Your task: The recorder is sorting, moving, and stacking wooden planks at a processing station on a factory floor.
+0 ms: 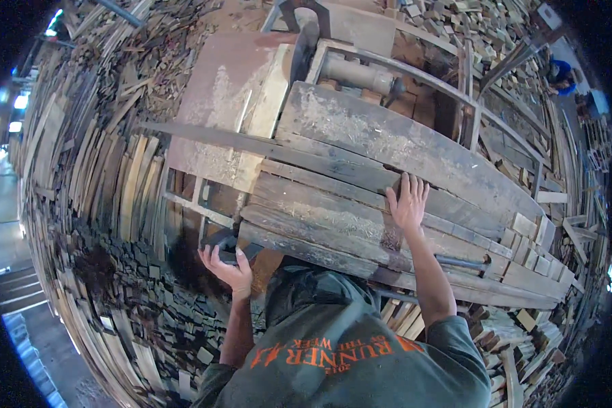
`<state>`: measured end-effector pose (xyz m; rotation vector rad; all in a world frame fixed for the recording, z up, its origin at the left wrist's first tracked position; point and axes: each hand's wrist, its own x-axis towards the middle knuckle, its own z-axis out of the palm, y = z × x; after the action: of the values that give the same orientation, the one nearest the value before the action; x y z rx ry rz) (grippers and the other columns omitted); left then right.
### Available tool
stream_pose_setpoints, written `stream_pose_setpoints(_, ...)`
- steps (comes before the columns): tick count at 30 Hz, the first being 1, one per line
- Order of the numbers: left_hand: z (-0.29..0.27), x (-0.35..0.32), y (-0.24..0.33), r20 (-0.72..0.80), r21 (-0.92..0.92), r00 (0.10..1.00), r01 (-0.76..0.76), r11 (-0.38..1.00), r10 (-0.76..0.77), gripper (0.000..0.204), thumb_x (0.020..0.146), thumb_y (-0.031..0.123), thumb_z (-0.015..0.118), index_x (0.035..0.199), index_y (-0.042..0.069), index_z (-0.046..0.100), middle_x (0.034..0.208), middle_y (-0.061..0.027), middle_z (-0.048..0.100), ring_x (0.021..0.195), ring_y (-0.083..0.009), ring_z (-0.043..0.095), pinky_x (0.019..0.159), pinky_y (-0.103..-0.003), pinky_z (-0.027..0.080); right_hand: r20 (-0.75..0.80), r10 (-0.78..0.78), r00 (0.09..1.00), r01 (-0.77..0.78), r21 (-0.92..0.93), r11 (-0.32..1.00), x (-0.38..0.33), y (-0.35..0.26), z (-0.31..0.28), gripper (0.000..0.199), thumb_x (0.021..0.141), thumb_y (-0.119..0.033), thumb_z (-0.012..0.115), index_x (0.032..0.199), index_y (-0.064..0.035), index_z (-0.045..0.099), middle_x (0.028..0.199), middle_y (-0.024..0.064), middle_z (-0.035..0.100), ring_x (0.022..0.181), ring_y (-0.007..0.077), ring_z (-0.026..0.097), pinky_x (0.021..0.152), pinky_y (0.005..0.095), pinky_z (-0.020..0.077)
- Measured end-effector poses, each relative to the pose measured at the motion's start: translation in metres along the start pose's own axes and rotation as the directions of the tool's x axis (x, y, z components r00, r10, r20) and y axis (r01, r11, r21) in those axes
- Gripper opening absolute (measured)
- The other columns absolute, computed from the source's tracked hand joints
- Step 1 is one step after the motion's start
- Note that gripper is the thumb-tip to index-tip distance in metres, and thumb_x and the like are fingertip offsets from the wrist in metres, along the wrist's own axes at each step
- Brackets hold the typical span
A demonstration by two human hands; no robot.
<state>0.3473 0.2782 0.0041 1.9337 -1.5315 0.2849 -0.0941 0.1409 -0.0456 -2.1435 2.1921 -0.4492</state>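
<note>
My right hand (409,205) lies flat with its fingers spread on the dark boards of a wooden worktable. Under or beside its fingertips runs a long narrow plank (245,141); its left end juts over a reddish-brown panel (207,88). My left hand (228,270) is held off the table's near left corner, palm up and fingers apart, with nothing in it. Past the plank, a pale wooden strip (272,102) stands beside a dark upright disc-like part (304,53), perhaps a saw blade. Sawdust is scattered over the table boards (333,221).
A metal frame (401,71) with a cylindrical motor-like part (357,73) adjoins the table's far side. Short wood blocks (527,241) sit at its right end. Stacked wood strips (132,187) stand at left, offcuts (449,24) pile up behind. Another person (561,76) is far right.
</note>
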Motion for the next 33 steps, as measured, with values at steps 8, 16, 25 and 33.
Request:
stream_pose_setpoints(8, 0.004, -0.006, -0.005, -0.013, -0.027, 1.0, 0.021, 0.999, -0.021, 0.056, 0.088, 0.03, 0.067, 0.128, -0.002, 0.045, 0.139, -0.0231, 0.04, 0.138, -0.0485, 0.028, 0.114, -0.059, 0.022, -0.003, 0.076, 0.997, -0.076, -0.045, 0.996, -0.003, -0.002, 0.002, 0.056, 0.097, -0.04, 0.051, 0.137, -0.0013, 0.051, 0.137, 0.0188, 0.052, 0.132, 0.0372, 0.042, 0.116, 0.0539, 0.0247)
stream_pose_setpoints(16, 0.008, -0.008, -0.008, -0.026, -0.046, 1.0, -0.006, 0.999, 0.005, 0.055, 0.09, 0.03, 0.064, 0.128, -0.004, 0.045, 0.139, -0.0256, 0.04, 0.138, -0.0518, 0.028, 0.113, -0.06, 0.023, -0.01, 0.09, 0.996, -0.091, -0.056, 0.994, -0.003, -0.001, 0.006, 0.056, 0.097, -0.041, 0.05, 0.136, -0.0006, 0.052, 0.136, 0.019, 0.054, 0.132, 0.0366, 0.043, 0.116, 0.0535, 0.0251)
stream_pose_setpoints(25, 0.006, -0.007, -0.005, -0.057, 0.002, 0.998, -0.032, 0.999, 0.032, 0.057, 0.095, 0.035, 0.056, 0.133, -0.005, 0.042, 0.141, -0.0273, 0.04, 0.137, -0.0549, 0.028, 0.112, -0.061, 0.024, -0.06, 0.095, 0.994, -0.098, -0.04, 0.994, -0.007, -0.002, 0.006, 0.055, 0.098, -0.041, 0.049, 0.133, 0.0004, 0.055, 0.135, 0.021, 0.056, 0.131, 0.0376, 0.046, 0.116, 0.0522, 0.0257)
stream_pose_setpoints(33, 0.002, -0.008, -0.005, -0.044, 0.076, 0.997, -0.067, 0.995, 0.07, 0.066, 0.092, 0.03, 0.059, 0.142, -0.006, 0.036, 0.145, -0.0287, 0.037, 0.14, -0.0526, 0.025, 0.114, -0.059, 0.021, -0.063, 0.137, 0.989, -0.137, -0.002, 0.991, -0.009, -0.002, 0.007, 0.058, 0.097, -0.045, 0.049, 0.133, -0.0004, 0.055, 0.135, 0.0203, 0.056, 0.131, 0.0372, 0.046, 0.116, 0.0536, 0.0247)
